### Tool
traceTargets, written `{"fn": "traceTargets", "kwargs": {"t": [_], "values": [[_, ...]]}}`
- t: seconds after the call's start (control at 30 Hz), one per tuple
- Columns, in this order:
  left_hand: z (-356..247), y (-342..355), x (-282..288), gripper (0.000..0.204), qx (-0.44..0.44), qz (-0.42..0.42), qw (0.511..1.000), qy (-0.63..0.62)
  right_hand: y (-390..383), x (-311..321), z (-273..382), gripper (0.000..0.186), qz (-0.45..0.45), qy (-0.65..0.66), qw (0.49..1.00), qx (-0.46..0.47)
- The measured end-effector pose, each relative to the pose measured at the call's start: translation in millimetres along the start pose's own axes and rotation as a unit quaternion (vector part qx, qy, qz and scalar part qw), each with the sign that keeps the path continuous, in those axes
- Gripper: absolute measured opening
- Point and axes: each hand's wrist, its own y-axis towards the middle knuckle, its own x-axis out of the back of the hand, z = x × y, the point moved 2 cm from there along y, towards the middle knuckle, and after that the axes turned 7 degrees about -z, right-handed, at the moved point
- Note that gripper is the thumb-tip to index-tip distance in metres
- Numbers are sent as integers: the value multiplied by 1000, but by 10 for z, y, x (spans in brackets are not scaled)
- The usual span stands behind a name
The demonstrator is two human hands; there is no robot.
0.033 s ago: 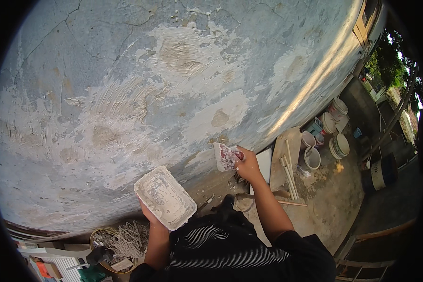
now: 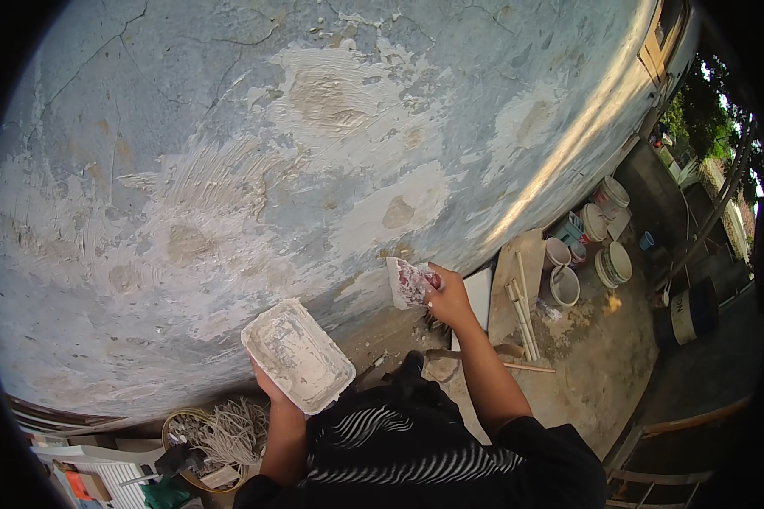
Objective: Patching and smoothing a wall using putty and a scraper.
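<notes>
My left hand (image 2: pixel 268 382) holds a shallow rectangular tub (image 2: pixel 300 358) from below and the side. Pale putty smears its inside and rim. Out to the right, my right hand (image 2: pixel 450 300) is closed round the handle of a putty knife (image 2: pixel 405 282), whose wide blade is caked with white and dark red residue. That blade is close to the lower part of the blue-grey wall (image 2: pixel 178 76); whether it touches cannot be told. Rough cream putty patches (image 2: pixel 327 95) spread over the cracked wall, some with brownish centres.
Several buckets (image 2: pixel 562 286) stand along the wall at the right, beside a leaning board (image 2: pixel 518 263) and pale sticks (image 2: pixel 522 321). A dark drum (image 2: pixel 693 312) is farther right. Low at the left sits a round basket (image 2: pixel 171 422) with stringy material and scraps.
</notes>
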Motion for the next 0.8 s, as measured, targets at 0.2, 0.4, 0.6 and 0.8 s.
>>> {"fn": "traceTargets", "kwargs": {"t": [0.2,0.4,0.6,0.8], "values": [[-14,-13,31,62,-15,-12,1000,-6,9,32,-13,34,30,-9,999,9],[-35,23,13,60,-26,-11,1000,8,32,17,9,29,42,-12,999,1],[-30,48,23,57,-34,-23,999,-4,29,24,24,23,9,15,1000,22],[-68,132,210,64,-38,-48,998,-13,63,87,93,22,42,53,998,-15]]}}
